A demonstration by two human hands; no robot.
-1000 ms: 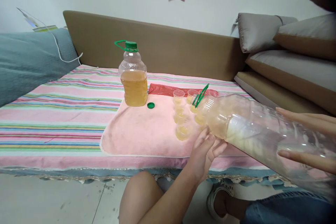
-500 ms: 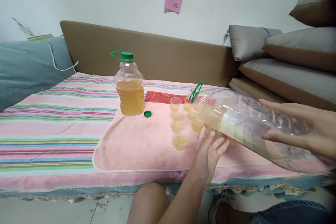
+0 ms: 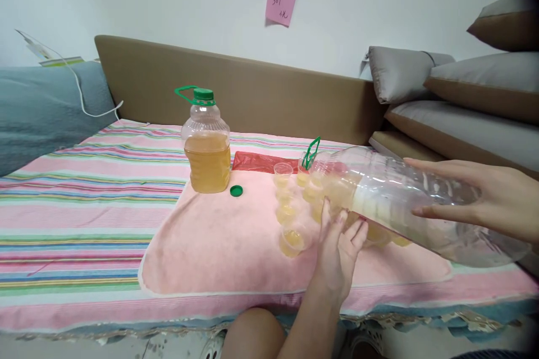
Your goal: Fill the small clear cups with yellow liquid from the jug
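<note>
A large clear plastic bottle [image 3: 387,190] lies tilted across the right side, its neck to the left with a green handle ring [image 3: 311,152]. My right hand [image 3: 497,196] grips it near the base, thumb and fingers on its side. Beneath its shoulder my left hand [image 3: 339,261] holds it up, palm up, fingers apart and a little curled. Several small clear cups [image 3: 292,240] of yellow liquid stand below and beside the neck; the bottle partly hides some. Whether liquid is flowing out, I cannot tell.
An upright bottle [image 3: 208,162] of amber liquid with a green cap stands left of the cups. Close by lie a loose green cap [image 3: 236,190] and a red plastic bag [image 3: 263,162]. All rest on a pink mat [image 3: 210,258]. Cushions [image 3: 471,118] are stacked at right.
The bottle's base end has come up slightly, both hands still on it. The view has shifted, so the cups and the upright bottle sit a little lower in the picture.
</note>
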